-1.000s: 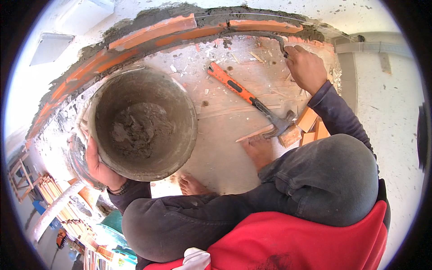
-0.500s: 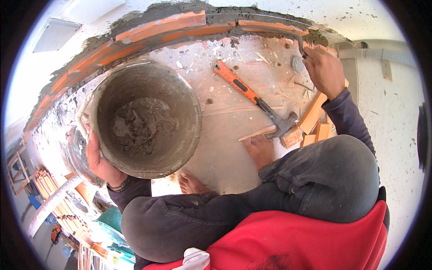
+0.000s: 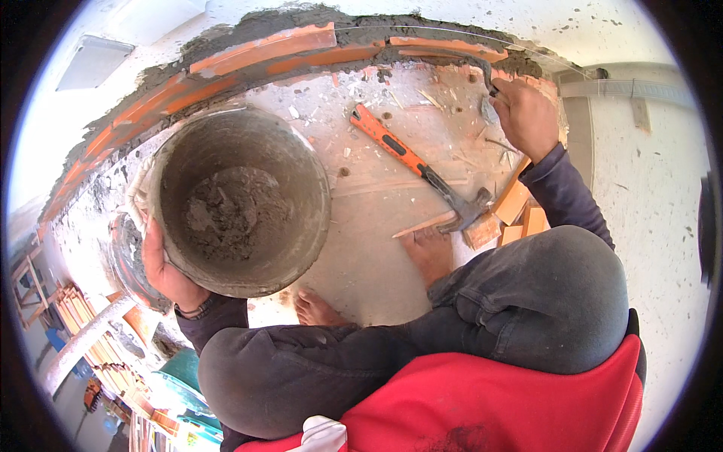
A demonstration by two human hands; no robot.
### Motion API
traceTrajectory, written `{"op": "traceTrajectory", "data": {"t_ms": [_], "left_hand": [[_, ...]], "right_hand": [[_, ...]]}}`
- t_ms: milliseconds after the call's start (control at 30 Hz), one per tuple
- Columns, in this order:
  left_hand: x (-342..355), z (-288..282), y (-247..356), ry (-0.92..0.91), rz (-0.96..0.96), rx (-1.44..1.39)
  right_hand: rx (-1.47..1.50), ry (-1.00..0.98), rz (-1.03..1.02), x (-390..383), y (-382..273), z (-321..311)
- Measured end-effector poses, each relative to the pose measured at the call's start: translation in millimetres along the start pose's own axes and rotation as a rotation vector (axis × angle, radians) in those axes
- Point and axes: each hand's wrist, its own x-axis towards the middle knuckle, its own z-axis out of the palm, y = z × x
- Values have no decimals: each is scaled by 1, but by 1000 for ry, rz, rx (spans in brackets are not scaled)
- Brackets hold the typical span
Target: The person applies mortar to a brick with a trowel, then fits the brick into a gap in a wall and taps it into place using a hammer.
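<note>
My left hand (image 3: pixel 172 273) grips the near left side of a mortar-caked bucket (image 3: pixel 303 188), which tilts so its mouth faces me. Grey wet mortar (image 3: pixel 237 211) lies at its bottom. At the far right, my right hand (image 3: pixel 529 120) is closed around a trowel (image 3: pixel 487 77); its handle is mostly hidden by the fingers. The trowel's bent metal neck reaches to the right end of the orange brick row (image 3: pixel 444 47), and its blade is hard to make out against the mortar there. More mortar (image 3: pixel 294 16) is smeared along the wall behind the bricks.
An orange-and-black claw hammer (image 3: pixel 410 156) lies on the dusty floor, its head by my foot (image 3: pixel 428 252). Orange brick pieces (image 3: pixel 512 202) sit beside my knee. A string (image 3: pixel 459 32) runs above the bricks. Debris litters the floor; stacked wood-coloured strips (image 3: pixel 83 313) stand at the left.
My right hand has moved slightly left along the brick row with the trowel, and more of the trowel's neck shows. My left hand keeps its hold on the bucket.
</note>
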Motion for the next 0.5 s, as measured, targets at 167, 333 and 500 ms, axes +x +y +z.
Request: {"op": "traceTrajectory", "data": {"t_ms": [167,333,500], "left_hand": [[1,-1,-1,20,15,19],[0,-3,0,29,66,105],[4,-4,-2,51,31,93]], "right_hand": [[143,1,-48,-3,17,7],[153,-41,-71,-16,6,11],[54,-117,8,4,4,23]]}}
